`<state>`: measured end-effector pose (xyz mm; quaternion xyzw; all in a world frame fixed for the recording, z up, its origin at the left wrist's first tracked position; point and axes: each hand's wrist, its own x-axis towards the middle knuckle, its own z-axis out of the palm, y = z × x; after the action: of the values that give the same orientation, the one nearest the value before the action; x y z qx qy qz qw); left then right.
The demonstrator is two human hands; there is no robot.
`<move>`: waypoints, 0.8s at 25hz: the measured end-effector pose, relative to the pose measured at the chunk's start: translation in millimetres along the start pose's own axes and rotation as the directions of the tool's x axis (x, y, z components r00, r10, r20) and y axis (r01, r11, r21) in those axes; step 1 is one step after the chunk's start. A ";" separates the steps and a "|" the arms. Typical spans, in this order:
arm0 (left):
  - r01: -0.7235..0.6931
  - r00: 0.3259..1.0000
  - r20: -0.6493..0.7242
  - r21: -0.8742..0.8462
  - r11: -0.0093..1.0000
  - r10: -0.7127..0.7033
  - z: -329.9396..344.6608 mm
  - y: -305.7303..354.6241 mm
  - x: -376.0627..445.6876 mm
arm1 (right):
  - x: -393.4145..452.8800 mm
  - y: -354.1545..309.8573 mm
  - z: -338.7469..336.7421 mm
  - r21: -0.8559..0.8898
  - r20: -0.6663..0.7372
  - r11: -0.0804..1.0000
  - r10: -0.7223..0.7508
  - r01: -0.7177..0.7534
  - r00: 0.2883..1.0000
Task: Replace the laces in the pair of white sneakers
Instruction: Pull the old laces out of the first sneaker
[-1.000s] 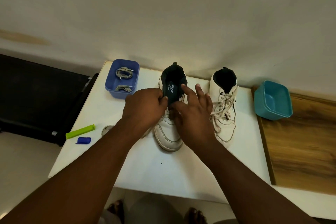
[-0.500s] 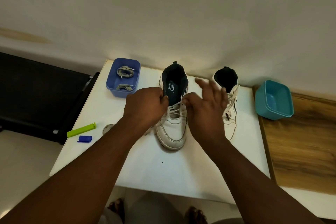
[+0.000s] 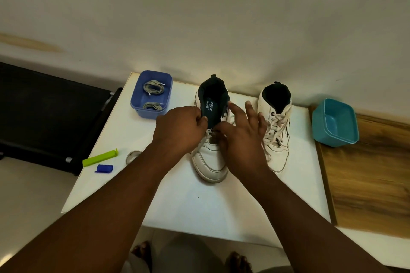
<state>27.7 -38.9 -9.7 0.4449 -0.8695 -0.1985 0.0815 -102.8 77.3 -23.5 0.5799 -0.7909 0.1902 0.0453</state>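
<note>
A person's left hand [image 3: 179, 127] grips the dark tongue [image 3: 211, 109] of the left white sneaker [image 3: 209, 139], thumb and curled fingers pinching its near edge; the right hand [image 3: 240, 137] works at the laces [image 3: 207, 136] of the same shoe, its thumb and forefinger drawn together low over the eyelets while the other fingers [image 3: 250, 109] fan up and apart; whether that pinch actually holds a lace cannot be told, since the hand hides the spot. The sneaker stands toe toward the camera near the middle of a white table [image 3: 199, 213], its tongue pulled up and back; the second white sneaker [image 3: 277, 131] stands just beside it to the right, fully laced with pale laces, untouched. At the table's far left corner a blue tub [image 3: 153, 95] holds two bundles of grey laces [image 3: 153, 87]; an empty teal tub [image 3: 335, 124] sits at the right, on the edge of a wooden surface [image 3: 366, 179] that adjoins the table. On the table's left edge lie a green clip [image 3: 99, 157], a small blue cap [image 3: 104, 168] and a round metal lid [image 3: 133, 156], partly hidden by the left forearm. A plain off-white wall rises behind; a black mat-like surface [image 3: 51, 106] lies to the left of the table; bare toes show on the pale floor at the bottom of the frame.
</note>
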 end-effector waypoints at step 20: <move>0.024 1.000 0.012 -0.008 1.000 -0.024 -1.5 0.3 -0.8 | 2.7 10.9 -9.7 -0.036 -0.104 0.993 0.108 -0.112 0.989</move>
<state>28.5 -38.4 -8.2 0.4538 -0.8637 -0.2057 0.0757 -115.3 81.2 -16.5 0.5238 -0.8222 0.2050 0.0874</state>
